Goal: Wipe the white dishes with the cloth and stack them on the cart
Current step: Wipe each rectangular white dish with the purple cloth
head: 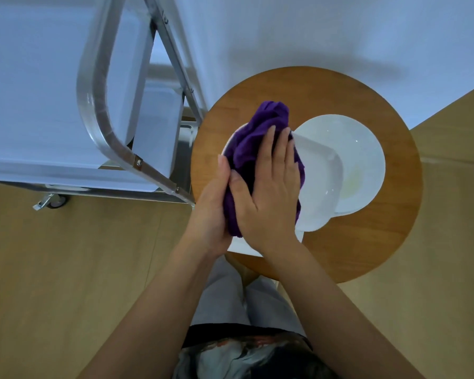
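Head view, frame centre: wiping in progress. Right hand laid flat, fingers straight, pressing purple cloth into a white dish held just above the round wooden counter. Left hand cupped at the dish's left edge, against the bunched cloth; grip underneath hidden, so exact hold not determinable. Dish shape: rounded-square, shallow, glossy glaze. Right of centre: round white plate lying on the counter, partly under the held dish, smooth with a faint yellowish smear, apparently not yet wiped. Sliver of another white piece showing below the hands; identity unclear. Upper left: metal cart, brushed tubular frame, pale flat shelves, castor at lower left; no dishes visible on it. Judgement: early stage, nothing stacked, at least two dishes left. Cloth soft, napped, crumpled; counter matte wood grain.
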Motion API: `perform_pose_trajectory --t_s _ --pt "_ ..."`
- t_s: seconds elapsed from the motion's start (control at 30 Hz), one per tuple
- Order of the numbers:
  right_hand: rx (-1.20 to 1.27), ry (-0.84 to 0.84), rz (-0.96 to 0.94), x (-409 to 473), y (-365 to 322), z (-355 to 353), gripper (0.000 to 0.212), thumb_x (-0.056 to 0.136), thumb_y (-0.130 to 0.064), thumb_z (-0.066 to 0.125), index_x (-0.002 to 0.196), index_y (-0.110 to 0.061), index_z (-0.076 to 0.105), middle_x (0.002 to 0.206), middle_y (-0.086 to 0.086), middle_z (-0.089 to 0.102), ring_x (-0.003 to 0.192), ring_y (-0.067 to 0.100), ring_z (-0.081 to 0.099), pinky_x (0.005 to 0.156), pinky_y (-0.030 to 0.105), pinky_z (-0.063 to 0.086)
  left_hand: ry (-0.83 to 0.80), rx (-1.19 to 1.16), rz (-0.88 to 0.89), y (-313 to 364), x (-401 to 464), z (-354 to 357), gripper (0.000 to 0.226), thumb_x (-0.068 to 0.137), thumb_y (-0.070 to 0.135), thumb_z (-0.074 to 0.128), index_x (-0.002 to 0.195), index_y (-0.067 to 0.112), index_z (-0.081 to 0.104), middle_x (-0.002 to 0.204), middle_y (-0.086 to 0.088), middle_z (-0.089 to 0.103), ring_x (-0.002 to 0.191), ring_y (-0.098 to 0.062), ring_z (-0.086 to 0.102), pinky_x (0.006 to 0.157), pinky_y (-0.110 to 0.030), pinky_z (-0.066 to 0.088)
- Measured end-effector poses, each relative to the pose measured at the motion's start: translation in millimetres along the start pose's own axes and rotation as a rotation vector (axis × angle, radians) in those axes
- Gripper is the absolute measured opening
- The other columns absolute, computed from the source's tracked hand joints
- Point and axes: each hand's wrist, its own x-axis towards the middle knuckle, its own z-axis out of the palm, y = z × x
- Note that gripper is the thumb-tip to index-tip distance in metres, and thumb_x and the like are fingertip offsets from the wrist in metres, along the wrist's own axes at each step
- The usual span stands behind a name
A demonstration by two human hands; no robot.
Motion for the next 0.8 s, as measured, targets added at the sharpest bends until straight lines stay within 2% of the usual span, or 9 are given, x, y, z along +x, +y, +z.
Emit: perform_pose_trajectory --t_s 0.13,0.23,0.33,0.43,0.5,0.57,0.67,0.73,0.8 --pt "0.033 -0.123 -0.163 -5.2 3.2 2.0 0.069 0.086 -0.034 0.036 0.147 -0.021 0.008 0.157 0.005 0.015 0.145 0.019 0.008 0.117 0.035 0.002 0.025 -0.091 -0.024 2.9 -0.3 -8.4 0.044 0.100 0.051 0.030 0.130 0.029 0.054 0.130 -0.003 0.062 0.120 -0.021 0.058 0.098 -0.040 0.048" --pt "0.019 -0.245 -0.258 -6.2 7.7 -5.9 0.079 0.077 -0.034 0.046 0.149 -0.022 0.016 0.157 0.002 0.016 0.145 0.014 0.008 0.116 0.030 0.001 0.066 -0.182 -0.057 1.0 -0.7 -11.5 0.045 0.100 0.051 0.031 0.124 0.025 0.060 0.125 -0.006 0.065 0.115 -0.022 0.061 0.091 -0.038 0.052" --pt "0.002 -0.331 -0.366 -8.6 17.2 -15.4 0.087 0.069 -0.039 0.058 0.148 -0.019 0.025 0.155 0.005 0.023 0.144 0.015 0.015 0.115 0.026 0.004 0.091 -0.247 -0.069 5.1 -0.4 -13.4 0.049 0.100 0.051 0.032 0.121 0.019 0.062 0.121 -0.011 0.066 0.111 -0.025 0.064 0.083 -0.038 0.056" --pt "-0.097 -0.395 -0.473 -13.9 30.3 -17.2 0.086 0.068 -0.038 0.070 0.144 -0.016 0.035 0.150 0.010 0.033 0.141 0.022 0.025 0.114 0.030 0.012 0.127 -0.257 -0.099 11.0 -0.7 -15.6 0.059 0.093 0.053 0.039 0.131 0.010 0.054 0.126 -0.018 0.062 0.115 -0.030 0.061 0.088 -0.041 0.054" --pt "-0.211 -0.363 -0.568 -18.3 41.3 -14.3 0.078 0.068 -0.031 0.076 0.138 -0.014 0.045 0.144 0.014 0.043 0.136 0.028 0.036 0.109 0.037 0.025 0.161 -0.257 -0.143 11.8 -0.1 -17.6 0.069 0.083 0.057 0.044 0.133 0.008 0.052 0.129 -0.019 0.059 0.117 -0.031 0.059 0.093 -0.043 0.050" --pt "-0.310 -0.271 -0.656 -22.8 52.9 -10.9 0.062 0.074 -0.023 0.076 0.131 -0.012 0.055 0.136 0.017 0.051 0.129 0.031 0.045 0.104 0.039 0.035 0.176 -0.260 -0.177 10.2 0.3 -19.3 0.071 0.081 0.059 0.047 0.131 0.009 0.054 0.126 -0.017 0.062 0.113 -0.030 0.062 0.088 -0.042 0.052" --pt "-0.342 -0.131 -0.743 -26.1 71.6 -12.1 0.036 0.087 -0.018 0.062 0.122 -0.011 0.062 0.128 0.018 0.058 0.121 0.032 0.053 0.099 0.041 0.042 0.163 -0.223 -0.177 12.3 3.9 -21.4 0.062 0.086 0.059 0.044 0.125 0.012 0.057 0.118 -0.015 0.067 0.105 -0.029 0.067 0.077 -0.040 0.057" --pt "-0.370 -0.079 -0.770 -23.9 86.0 -19.1 0.030 0.093 -0.018 0.052 0.118 -0.008 0.065 0.122 0.018 0.062 0.116 0.032 0.057 0.094 0.042 0.047 0.104 -0.162 -0.136 18.6 8.5 -24.7 0.053 0.093 0.055 0.035 0.121 0.018 0.060 0.116 -0.010 0.069 0.103 -0.026 0.067 0.075 -0.037 0.057" --pt "-0.411 -0.067 -0.790 -19.4 100.1 -26.8 0.028 0.091 -0.016 0.054 0.115 -0.006 0.066 0.118 0.018 0.064 0.111 0.033 0.060 0.090 0.043 0.050 0.097 -0.068 -0.106 23.7 12.6 -29.0 0.051 0.098 0.053 0.028 0.122 0.022 0.060 0.116 -0.005 0.069 0.105 -0.023 0.067 0.074 -0.033 0.057"
